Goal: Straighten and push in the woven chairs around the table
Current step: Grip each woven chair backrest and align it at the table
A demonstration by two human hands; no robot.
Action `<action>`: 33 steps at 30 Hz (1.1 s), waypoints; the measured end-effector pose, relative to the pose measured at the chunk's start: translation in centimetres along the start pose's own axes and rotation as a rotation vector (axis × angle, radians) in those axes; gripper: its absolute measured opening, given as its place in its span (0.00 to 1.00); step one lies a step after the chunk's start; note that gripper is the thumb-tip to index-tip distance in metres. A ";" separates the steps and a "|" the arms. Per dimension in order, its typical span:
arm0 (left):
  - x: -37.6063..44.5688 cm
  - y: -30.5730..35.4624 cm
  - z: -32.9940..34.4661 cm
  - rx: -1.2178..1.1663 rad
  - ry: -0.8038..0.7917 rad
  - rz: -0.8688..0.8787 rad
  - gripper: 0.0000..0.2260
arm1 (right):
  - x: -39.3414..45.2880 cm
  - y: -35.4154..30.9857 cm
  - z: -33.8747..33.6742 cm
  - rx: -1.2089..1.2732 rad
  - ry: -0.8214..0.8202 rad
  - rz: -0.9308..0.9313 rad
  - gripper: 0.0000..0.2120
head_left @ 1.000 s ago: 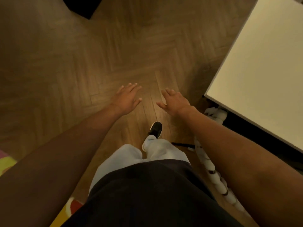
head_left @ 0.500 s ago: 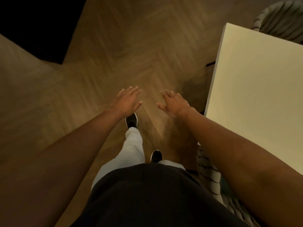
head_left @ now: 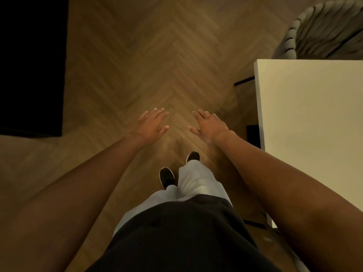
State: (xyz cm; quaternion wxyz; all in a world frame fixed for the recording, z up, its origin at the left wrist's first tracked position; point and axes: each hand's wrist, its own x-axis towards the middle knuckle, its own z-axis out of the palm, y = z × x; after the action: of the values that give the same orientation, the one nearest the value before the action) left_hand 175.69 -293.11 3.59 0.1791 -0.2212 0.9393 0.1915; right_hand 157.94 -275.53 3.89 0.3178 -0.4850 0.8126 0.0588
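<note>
My left hand [head_left: 152,125] is in the middle of the frame, stretched forward above the floor, palm down, with the fingers straight and a little spread; it holds nothing. My right hand [head_left: 208,126] is just beside it to the right, in the same way, flat and relaxed, and it also grasps nothing. The two hands are apart from each other and they touch no object. Below them I see the wooden floor [head_left: 137,65] with a zigzag pattern. The white table [head_left: 306,118] fills the right side of the frame, and its near corner is to the right of my right hand, not touching it. One woven chair [head_left: 322,30] stands in the upper right corner of the frame, behind the far edge of the table, and its grey back is partly visible. In the lower middle I see light trousers [head_left: 196,183] and two black shoes [head_left: 167,176] on the floor. A dark area [head_left: 31,65] is at the upper left; what it is I cannot tell.
</note>
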 end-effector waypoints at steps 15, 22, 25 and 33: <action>27.3 0.5 -13.1 0.115 -0.026 0.219 0.26 | 16.3 12.5 -15.0 0.159 0.079 0.157 0.34; 38.8 1.9 -17.7 0.125 -0.040 0.323 0.26 | 22.1 18.2 -22.1 0.173 0.069 0.205 0.33; 44.4 2.5 -19.6 0.153 -0.043 0.386 0.26 | 24.6 20.9 -24.6 0.211 0.071 0.258 0.33; 61.8 4.8 -26.0 0.206 -0.089 0.565 0.26 | 32.9 29.4 -31.4 0.338 0.136 0.446 0.34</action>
State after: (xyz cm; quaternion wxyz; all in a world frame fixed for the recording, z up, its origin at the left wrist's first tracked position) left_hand 115.03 -321.98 1.36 0.1810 0.0766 0.9694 0.1470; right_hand 108.49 -297.60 3.58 0.3179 -0.2374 0.9169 -0.0419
